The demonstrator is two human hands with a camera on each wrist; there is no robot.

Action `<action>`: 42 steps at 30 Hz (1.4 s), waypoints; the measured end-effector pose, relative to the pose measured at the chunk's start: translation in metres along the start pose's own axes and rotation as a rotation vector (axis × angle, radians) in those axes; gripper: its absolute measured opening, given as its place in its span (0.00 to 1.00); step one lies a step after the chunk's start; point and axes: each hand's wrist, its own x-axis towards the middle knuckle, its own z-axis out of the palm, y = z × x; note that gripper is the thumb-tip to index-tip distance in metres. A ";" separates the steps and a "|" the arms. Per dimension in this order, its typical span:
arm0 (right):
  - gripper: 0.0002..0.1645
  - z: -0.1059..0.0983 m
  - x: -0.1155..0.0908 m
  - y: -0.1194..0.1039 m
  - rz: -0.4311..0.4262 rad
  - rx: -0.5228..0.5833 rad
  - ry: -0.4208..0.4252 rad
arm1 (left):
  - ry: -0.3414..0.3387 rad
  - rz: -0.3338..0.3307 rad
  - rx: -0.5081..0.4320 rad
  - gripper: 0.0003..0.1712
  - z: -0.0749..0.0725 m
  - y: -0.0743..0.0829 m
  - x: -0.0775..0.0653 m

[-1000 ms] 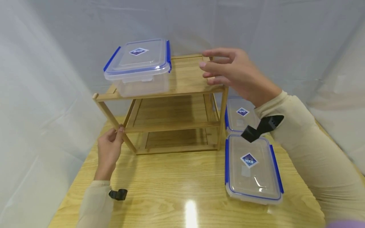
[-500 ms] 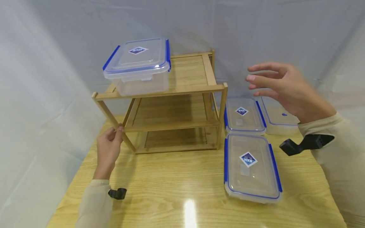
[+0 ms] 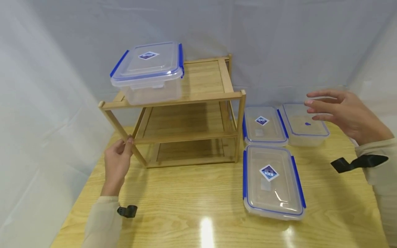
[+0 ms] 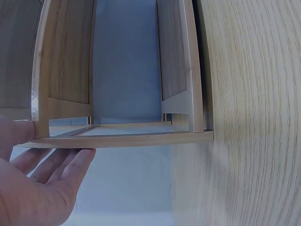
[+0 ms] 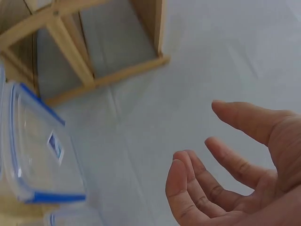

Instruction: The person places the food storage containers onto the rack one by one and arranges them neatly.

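A three-tier wooden rack [image 3: 186,137] stands on the table. My left hand [image 3: 117,162] holds its front left post beside the middle shelf; in the left wrist view the thumb lies on one side of the post and the fingers [image 4: 70,169] on the other. A clear lidded food container [image 3: 149,74] with blue clips sits on the left of the top shelf. My right hand [image 3: 350,112] is in the air at the right, fingers spread and loosely bent, holding nothing. Nearest to it is a clear container [image 3: 305,119] with a blue-lined lid and a small blue vent.
Two more clear containers with blue clips rest right of the rack: one at the back [image 3: 270,132], one in front [image 3: 279,196]. The wooden table [image 3: 173,203] runs to the front. A grey-white cloth [image 3: 273,51] hangs behind.
My right hand has moved from over the rack's top shelf to the right and down, bringing the back right container into view. The left hand stays on the post.
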 end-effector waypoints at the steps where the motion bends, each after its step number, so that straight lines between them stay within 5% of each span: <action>1: 0.16 -0.007 0.001 0.006 0.012 -0.004 0.004 | 0.001 -0.001 -0.002 0.29 0.000 0.000 0.000; 13: 0.09 -0.060 0.006 0.067 0.141 -0.257 0.122 | 0.003 0.003 0.003 0.29 0.000 0.000 0.000; 22: 0.21 -0.077 0.008 0.096 0.230 -0.342 0.171 | -0.001 0.009 0.006 0.29 0.000 -0.001 -0.001; 28: 0.19 -0.087 0.009 0.109 0.265 -0.295 0.154 | 0.003 0.011 0.011 0.29 0.000 -0.002 0.000; 42: 0.19 -0.089 0.015 0.131 0.360 0.053 0.087 | 0.012 0.024 0.027 0.28 0.001 0.000 0.000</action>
